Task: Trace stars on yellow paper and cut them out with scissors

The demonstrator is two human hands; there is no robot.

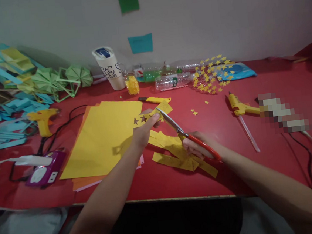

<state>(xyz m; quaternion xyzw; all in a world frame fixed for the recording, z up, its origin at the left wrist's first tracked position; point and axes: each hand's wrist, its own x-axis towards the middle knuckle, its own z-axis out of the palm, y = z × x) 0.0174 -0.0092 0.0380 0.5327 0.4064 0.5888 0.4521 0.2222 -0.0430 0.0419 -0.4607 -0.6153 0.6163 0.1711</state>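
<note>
My left hand [145,130] pinches a yellow paper strip [165,107] that has star-shaped holes in it. In my right hand [196,145] are the red-handled scissors [184,132], their blades reaching up-left to the strip beside my left fingertips. Below both hands, several yellow paper strips [174,161] lie in a loose pile on the red table [141,188]. A stack of yellow sheets [97,138], with orange and pink edges showing beneath, lies under and left of my left hand. Small yellow stars [194,112] rest to the right of the scissors.
A yellow cutter [155,100] lies behind the strip. Along the wall stand a white tumbler [111,69], plastic bottles [173,81] and a star-covered ball [210,76]. Glue guns [43,121] [237,104] lie at both sides; a purple power socket [46,169] sits left.
</note>
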